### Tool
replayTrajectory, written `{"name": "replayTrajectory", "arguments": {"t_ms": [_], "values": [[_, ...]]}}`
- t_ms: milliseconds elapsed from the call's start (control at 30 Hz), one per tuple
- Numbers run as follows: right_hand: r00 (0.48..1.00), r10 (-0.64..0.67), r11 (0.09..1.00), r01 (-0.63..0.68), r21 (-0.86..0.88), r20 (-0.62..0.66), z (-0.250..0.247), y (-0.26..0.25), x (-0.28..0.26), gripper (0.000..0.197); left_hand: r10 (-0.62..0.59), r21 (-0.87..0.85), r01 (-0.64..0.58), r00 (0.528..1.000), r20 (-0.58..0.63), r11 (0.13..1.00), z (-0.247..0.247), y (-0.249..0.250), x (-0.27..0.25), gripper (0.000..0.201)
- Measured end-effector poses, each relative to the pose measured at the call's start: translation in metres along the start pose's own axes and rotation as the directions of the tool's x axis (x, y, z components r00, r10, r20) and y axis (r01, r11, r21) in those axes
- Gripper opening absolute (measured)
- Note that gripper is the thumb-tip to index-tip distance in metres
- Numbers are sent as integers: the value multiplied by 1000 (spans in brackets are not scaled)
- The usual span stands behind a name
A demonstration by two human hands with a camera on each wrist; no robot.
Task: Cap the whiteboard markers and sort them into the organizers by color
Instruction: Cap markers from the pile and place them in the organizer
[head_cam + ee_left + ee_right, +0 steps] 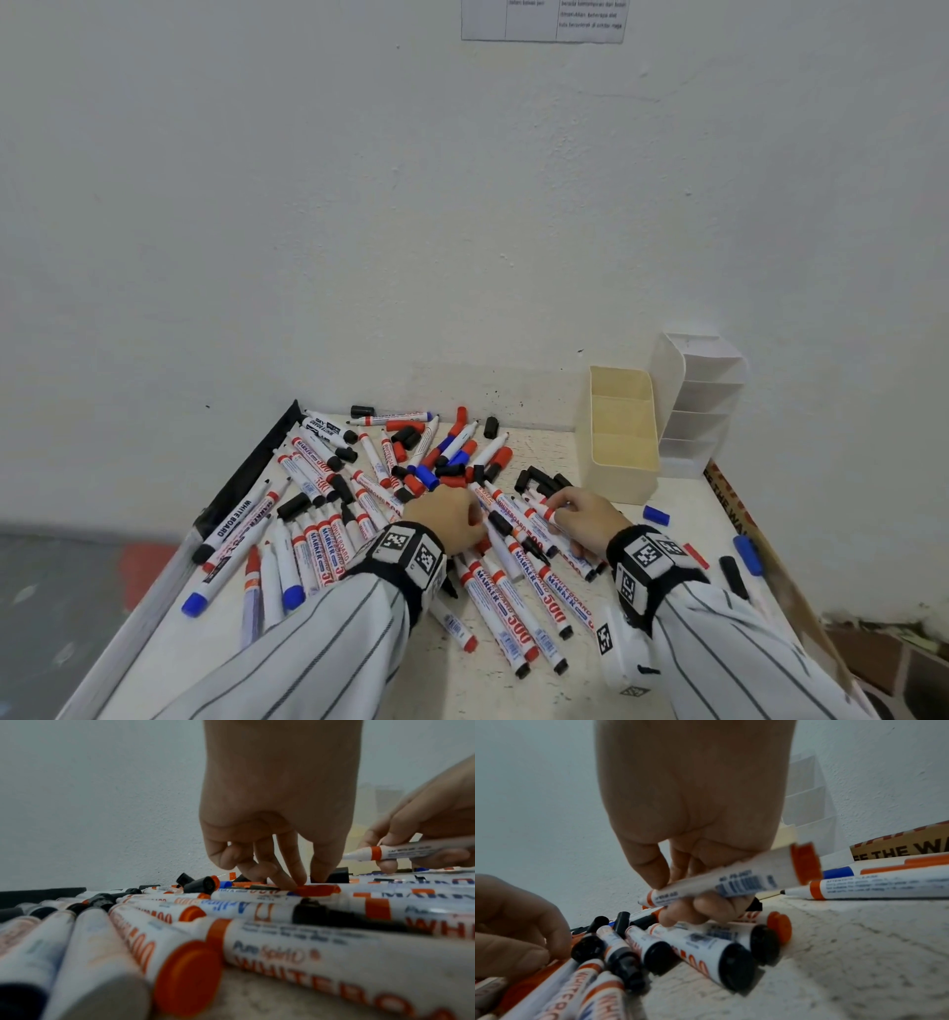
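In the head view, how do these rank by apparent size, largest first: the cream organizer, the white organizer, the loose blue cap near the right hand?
1. Cream organizer and white organizer: look alike, and the white one is partly hidden, so unranked.
2. Blue cap: clearly smallest.

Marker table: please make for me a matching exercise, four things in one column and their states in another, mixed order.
Things:
1. left hand
2. right hand
3. cream organizer
4. blue cap

States:
A. lying alone on the table
B. holding an uncapped red marker
C. empty compartments
D. fingertips on a red cap in the pile

Pairs: 1-D, 2-B, 3-C, 4-A
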State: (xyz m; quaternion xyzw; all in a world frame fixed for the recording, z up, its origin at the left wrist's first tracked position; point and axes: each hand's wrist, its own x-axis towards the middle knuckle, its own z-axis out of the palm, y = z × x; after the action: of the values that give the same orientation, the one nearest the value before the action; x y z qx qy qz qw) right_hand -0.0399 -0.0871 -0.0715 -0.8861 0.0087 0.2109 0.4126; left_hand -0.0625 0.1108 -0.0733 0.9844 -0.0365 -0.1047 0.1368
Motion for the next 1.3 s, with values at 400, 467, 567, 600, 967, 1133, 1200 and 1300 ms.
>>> {"name": "replayTrajectory", "arguments": {"t_ms": [400, 467, 567, 600, 967, 1133, 1200, 1300], "values": [[991, -133, 988, 134, -75, 15, 0, -8, -1, 13, -120, -364, 71, 986, -112, 929, 0, -2, -1, 20], [983, -182, 978, 183, -98, 12, 2, -11, -1, 11, -179, -530, 49, 964, -197, 847, 0, -4, 0, 16], [974, -225, 969, 224, -104, 5, 8, -16, -2, 7, -251, -683, 19, 937, -242, 731, 2, -4, -1, 11], [972, -235, 965, 233, -122, 0, 10, -18, -3, 7, -264, -719, 23, 938, -226, 695, 3, -4, -1, 13], [946, -325, 936, 324, -135, 21, 9, -27, -14, 12, -235, -854, 99, 972, -28, 511, -6, -4, -7, 17], [931, -364, 914, 362, -185, 23, 8, -27, -18, 12, -172, -803, 95, 985, -10, 588, -9, 2, -11, 29], [924, -383, 896, 377, -233, 24, 9, -28, -19, 11, -137, -807, 87, 991, 8, 584, -10, 4, -13, 27], [906, -421, 861, 414, -295, 43, 9, -29, -20, 12, -106, -786, 140, 990, 95, 602, -17, 11, -19, 20]]}}
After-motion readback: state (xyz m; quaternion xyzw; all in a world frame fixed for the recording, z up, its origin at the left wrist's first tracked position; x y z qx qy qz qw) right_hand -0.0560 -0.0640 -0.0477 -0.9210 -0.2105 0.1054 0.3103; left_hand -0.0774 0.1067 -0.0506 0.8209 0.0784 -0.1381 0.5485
